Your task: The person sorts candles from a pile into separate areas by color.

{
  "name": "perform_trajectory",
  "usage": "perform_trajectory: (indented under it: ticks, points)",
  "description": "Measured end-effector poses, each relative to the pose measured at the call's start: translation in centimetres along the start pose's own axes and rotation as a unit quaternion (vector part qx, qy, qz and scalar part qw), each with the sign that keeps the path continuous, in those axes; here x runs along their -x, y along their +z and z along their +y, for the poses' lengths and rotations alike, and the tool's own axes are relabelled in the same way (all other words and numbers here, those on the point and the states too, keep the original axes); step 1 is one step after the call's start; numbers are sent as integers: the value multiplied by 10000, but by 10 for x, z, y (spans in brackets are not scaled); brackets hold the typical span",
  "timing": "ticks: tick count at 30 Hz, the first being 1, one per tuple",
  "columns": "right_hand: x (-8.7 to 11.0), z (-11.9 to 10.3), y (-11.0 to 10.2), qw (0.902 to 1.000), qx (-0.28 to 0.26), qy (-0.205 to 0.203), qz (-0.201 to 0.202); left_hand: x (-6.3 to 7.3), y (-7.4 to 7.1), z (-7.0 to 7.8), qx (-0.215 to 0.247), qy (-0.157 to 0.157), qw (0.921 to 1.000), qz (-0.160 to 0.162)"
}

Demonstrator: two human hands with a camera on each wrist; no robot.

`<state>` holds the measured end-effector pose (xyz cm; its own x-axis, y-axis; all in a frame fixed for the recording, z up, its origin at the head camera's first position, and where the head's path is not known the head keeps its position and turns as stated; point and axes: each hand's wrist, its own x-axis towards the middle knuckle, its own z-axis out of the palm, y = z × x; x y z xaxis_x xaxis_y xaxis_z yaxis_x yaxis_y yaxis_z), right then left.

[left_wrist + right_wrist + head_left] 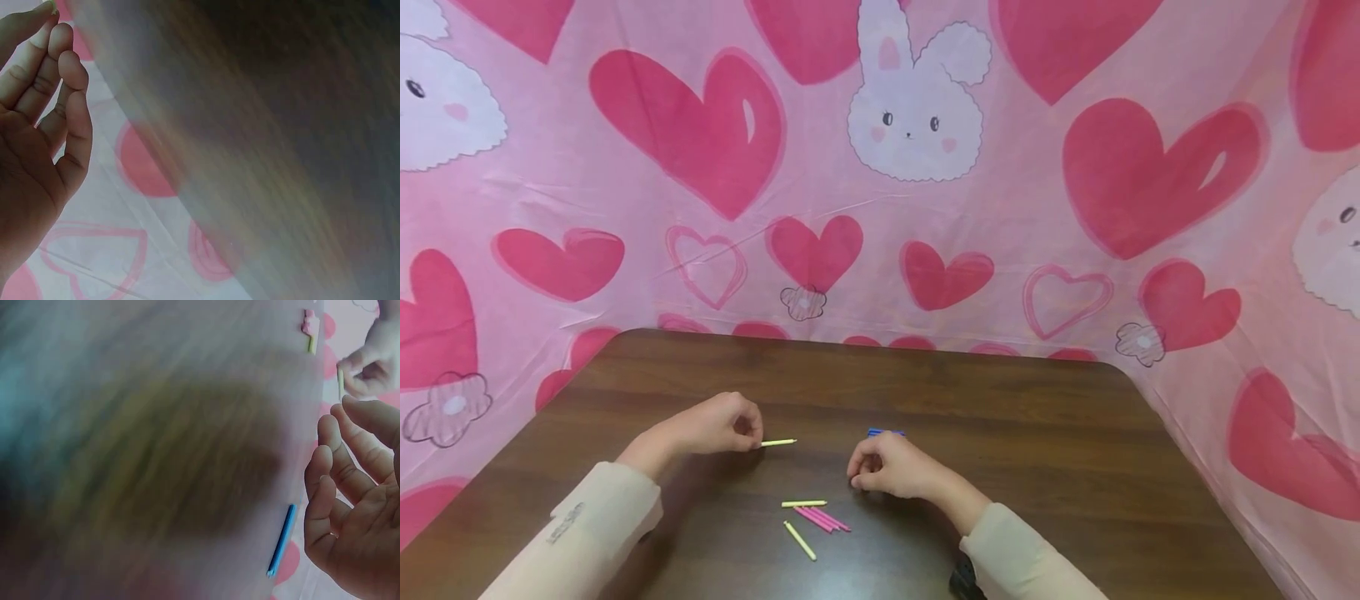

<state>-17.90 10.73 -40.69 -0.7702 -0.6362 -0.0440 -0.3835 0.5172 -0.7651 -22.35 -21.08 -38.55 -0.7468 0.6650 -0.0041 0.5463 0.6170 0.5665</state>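
Note:
My left hand (724, 423) pinches one end of a thin yellow stick (780, 442) between thumb and fingertips, low over the table's left-middle part. In the left wrist view only a speck of yellow shows at the fingertips. To the right, my right hand (895, 467) hovers close over the tabletop, fingers loosely bent and holding nothing. Just behind it lie blue sticks (886, 432), partly hidden by the hand. Between and nearer than the hands lie several pink sticks (822, 519), one yellow stick (804, 503) across their far end and another yellow stick (800, 541) lying apart, slanted.
The dark brown wooden table (1000, 400) has rounded far corners. A pink cloth (820, 192) printed with hearts and rabbits hangs behind it and along both sides. A black object (966, 579) shows beneath the right sleeve.

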Motion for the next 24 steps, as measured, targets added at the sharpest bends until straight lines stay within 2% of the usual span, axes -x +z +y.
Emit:
perform_trajectory:
  ticks: [12, 24]
  points:
    - [-12, -11, 16, 9982, 141, -293, -495, -17, 4, -6, -84, -32, 9998, 186]
    - [-19, -13, 24, 9972, 309, -199, -659, -39, 12, -10, 72, 74, 9999, -64]
